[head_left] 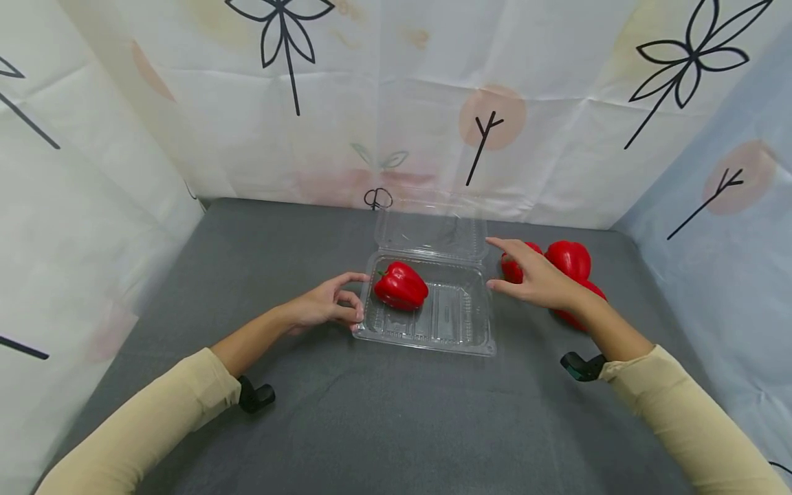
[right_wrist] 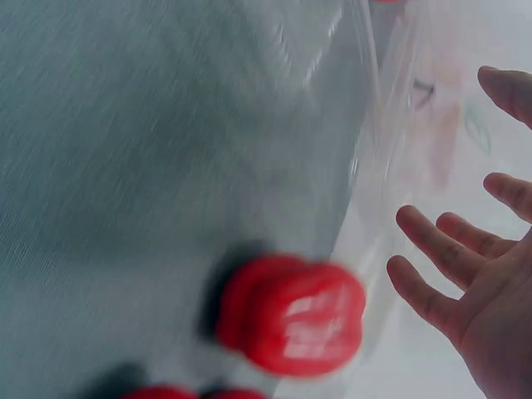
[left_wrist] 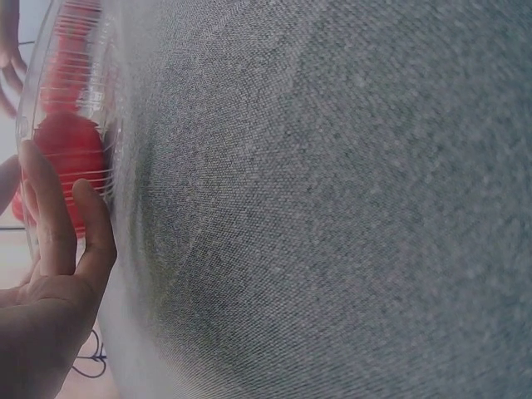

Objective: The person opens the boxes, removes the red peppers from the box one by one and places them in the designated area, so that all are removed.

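A clear plastic clamshell container (head_left: 459,344) lies on the grey table with its lid (head_left: 427,234) folded back. One red bell pepper (head_left: 401,286) sits in the left part of its base. My left hand (head_left: 324,302) is at the container's left side, fingertips right at the rim; the left wrist view shows its fingers (left_wrist: 51,224) against the ribbed outer wall. My right hand (head_left: 538,275) hovers past the container's right edge with fingers spread and nothing between them. In the right wrist view its fingers (right_wrist: 440,245) are extended above a red pepper (right_wrist: 303,320).
Three more red bell peppers (head_left: 568,260) lie at the right, partly hidden by my right hand and forearm. Behind the table hangs a white patterned cloth (head_left: 247,137), and similar cloth closes off both sides. Each wrist carries a black camera mount (head_left: 255,395).
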`<state>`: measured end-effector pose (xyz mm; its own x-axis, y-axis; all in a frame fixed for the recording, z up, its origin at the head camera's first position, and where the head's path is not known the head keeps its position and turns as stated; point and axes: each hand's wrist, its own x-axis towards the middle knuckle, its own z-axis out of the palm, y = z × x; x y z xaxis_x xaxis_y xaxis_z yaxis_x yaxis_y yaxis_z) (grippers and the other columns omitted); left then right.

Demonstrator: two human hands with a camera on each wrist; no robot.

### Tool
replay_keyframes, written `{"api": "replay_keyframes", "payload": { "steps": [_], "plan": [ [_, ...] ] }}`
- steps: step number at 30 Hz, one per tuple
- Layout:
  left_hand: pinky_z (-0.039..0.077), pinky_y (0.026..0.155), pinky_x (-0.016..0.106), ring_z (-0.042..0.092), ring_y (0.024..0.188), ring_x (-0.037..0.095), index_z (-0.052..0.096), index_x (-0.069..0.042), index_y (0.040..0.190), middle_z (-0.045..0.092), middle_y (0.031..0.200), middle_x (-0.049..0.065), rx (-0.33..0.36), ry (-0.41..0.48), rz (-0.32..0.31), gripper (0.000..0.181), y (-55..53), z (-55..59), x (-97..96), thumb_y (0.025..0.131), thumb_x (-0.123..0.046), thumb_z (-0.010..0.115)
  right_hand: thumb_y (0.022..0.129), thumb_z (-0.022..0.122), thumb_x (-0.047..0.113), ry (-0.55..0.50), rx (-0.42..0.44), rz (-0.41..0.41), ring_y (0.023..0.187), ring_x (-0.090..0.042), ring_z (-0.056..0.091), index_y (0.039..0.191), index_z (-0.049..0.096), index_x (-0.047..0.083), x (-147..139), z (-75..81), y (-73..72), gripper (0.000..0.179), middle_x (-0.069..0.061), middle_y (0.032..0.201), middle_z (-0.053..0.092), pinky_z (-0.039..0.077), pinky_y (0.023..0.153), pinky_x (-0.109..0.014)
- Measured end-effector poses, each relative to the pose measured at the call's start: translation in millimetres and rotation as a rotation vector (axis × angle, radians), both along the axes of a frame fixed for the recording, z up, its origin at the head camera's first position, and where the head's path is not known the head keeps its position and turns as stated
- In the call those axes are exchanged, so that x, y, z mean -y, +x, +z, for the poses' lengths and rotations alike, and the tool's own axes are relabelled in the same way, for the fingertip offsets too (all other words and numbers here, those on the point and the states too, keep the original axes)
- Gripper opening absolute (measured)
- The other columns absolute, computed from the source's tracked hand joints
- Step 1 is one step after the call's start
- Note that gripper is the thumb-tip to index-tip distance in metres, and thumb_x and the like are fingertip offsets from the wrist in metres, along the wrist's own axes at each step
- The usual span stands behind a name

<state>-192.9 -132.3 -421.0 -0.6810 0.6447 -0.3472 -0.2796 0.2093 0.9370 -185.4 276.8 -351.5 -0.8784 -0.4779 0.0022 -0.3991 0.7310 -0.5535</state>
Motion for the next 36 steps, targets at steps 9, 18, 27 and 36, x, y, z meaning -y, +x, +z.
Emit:
{"api": "replay_keyframes", "payload": {
  "steps": [9,18,27,36],
  "plan": [
    [0.056,0.081,0.035,0.062,0.077,0.022,0.023,-0.013,0.153,0.063,0.088,0.007,-0.009,0.008,-0.008,0.075,0.2,0.7,0.9,0.093,-0.001,0.065,0.087,0.076,0.029,-0.003,0.053,0.092,0.125,-0.035,0.052,0.156,0.029,0.012,43.9,-4.1,-5.5,0.085,-0.017,0.152,0.034,0.05,0.092,-0.058],
    [0.056,0.081,0.034,0.062,0.077,0.022,0.022,-0.011,0.153,0.063,0.088,0.008,-0.013,0.015,-0.013,0.075,0.5,0.0,2.2,0.093,0.0,0.066,0.087,0.076,0.029,-0.029,0.055,0.16,0.119,-0.037,0.057,0.155,0.029,0.009,66.9,-12.8,-11.9,0.085,-0.019,0.149,0.038,0.049,0.093,-0.059],
    [0.057,0.081,0.035,0.062,0.077,0.021,0.022,-0.01,0.154,0.062,0.089,0.008,-0.021,0.025,-0.02,0.075,1.4,0.7,2.2,0.093,-0.001,0.066,0.087,0.077,0.029,0.019,0.06,0.21,0.114,-0.032,0.062,0.155,0.032,0.011,88.6,-20.9,-12.5,0.084,-0.018,0.148,0.043,0.049,0.095,-0.057],
    [0.057,0.082,0.035,0.063,0.078,0.022,0.022,-0.011,0.154,0.063,0.09,0.008,-0.017,0.008,-0.014,0.075,0.7,1.6,1.8,0.093,-0.002,0.066,0.088,0.076,0.027,0.06,0.138,0.234,0.118,-0.034,0.06,0.154,0.033,0.01,105.6,-26.1,-19.4,0.081,-0.019,0.145,0.048,0.05,0.097,-0.051]
  ]
}}
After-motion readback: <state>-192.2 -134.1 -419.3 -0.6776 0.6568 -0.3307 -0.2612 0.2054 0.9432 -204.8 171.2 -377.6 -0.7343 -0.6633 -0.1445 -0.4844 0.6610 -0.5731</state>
